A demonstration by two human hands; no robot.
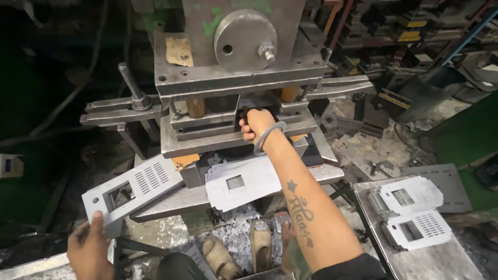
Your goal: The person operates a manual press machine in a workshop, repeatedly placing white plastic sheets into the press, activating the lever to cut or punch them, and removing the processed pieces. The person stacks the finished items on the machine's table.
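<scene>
My right hand (256, 123) reaches into the gap of a steel press die (228, 129), fingers closed on a metal sheet part there; the part itself is mostly hidden in the gap. A metal bangle sits on that wrist. My left hand (89, 249) at the lower left grips the corner of a grey punched metal panel (136, 191) with vent slots and a rectangular cut-out, held over the press bed's left side. A stack of similar white-grey punched sheets (244, 182) lies on the bed below my right forearm.
A metal side table (441, 259) at the right holds two piles of punched sheets (412, 207). The press ram with a round disc and bolt (245, 39) hangs above the die. Metal scrap chips (236, 233) cover the floor near my sandalled feet. Clutter and tooling fill the back right.
</scene>
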